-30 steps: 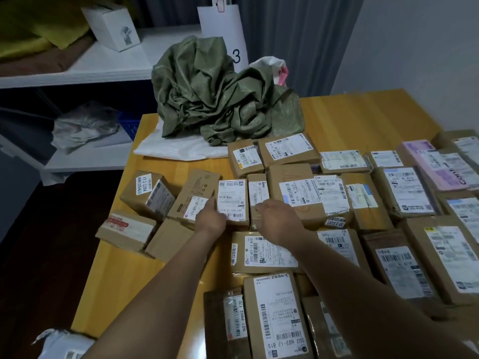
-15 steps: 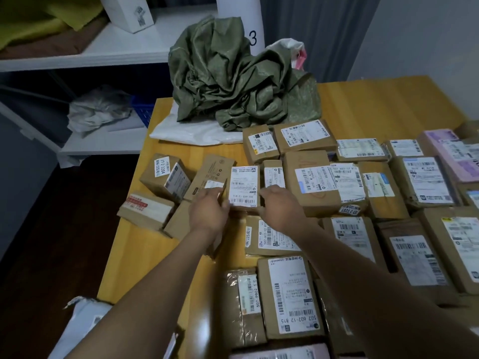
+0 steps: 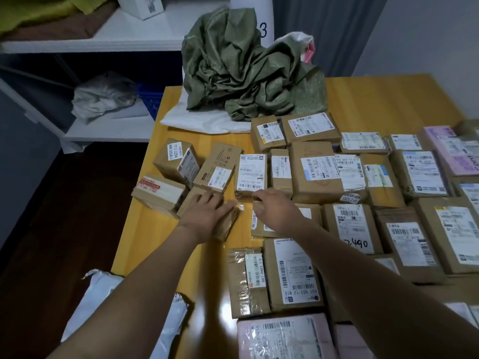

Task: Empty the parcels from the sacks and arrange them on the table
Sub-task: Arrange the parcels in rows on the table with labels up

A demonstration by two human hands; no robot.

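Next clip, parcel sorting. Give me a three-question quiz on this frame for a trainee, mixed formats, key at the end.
1. True or false: the green sack lies crumpled at the far end of the table.
2. The left hand rests on: A) a taped brown parcel; B) a metal tray; C) the floor.
3. Fill in: the white sign behind the sack shows the digit ___.
Key: 1 true; 2 A; 3 the digit 3.
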